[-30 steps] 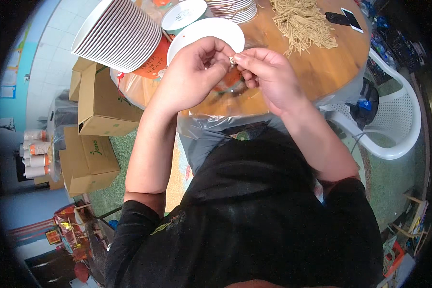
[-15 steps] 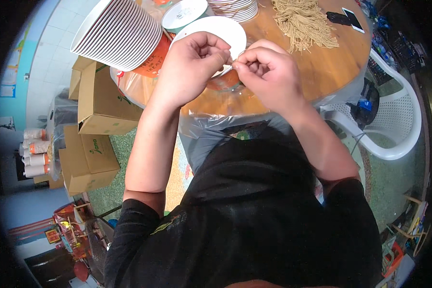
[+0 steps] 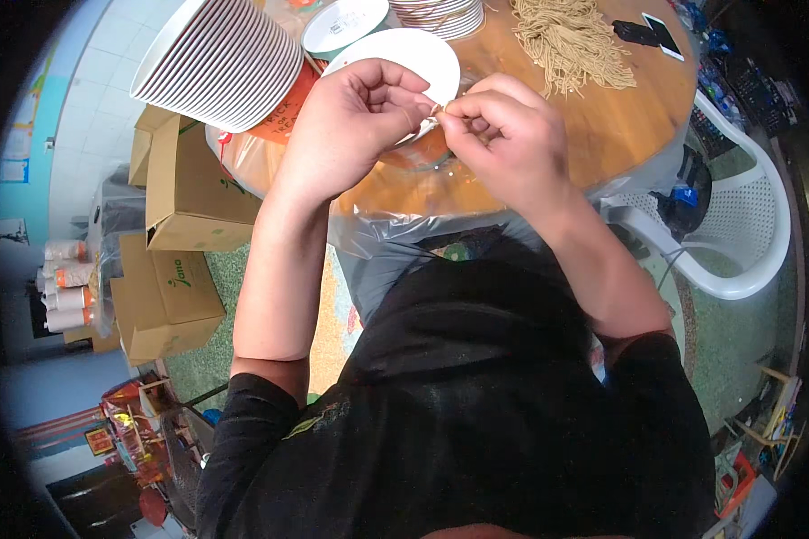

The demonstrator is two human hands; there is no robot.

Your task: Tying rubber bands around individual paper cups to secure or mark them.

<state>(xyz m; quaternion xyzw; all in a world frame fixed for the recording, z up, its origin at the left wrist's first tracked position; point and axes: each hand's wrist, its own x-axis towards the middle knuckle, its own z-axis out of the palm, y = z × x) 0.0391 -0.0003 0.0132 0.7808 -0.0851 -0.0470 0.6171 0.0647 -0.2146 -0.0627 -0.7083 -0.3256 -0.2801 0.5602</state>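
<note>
From the head camera I see my left hand and right hand meeting fingertip to fingertip above the white plate on the round wooden table. Both pinch something thin, perhaps a string; it's too small to tell. A noodle-like pile lies beyond.

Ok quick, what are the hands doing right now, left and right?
Left hand: closed, fingertips pinching a thin tan strand.
Right hand: closed, pinching the same strand beside the left.
</note>
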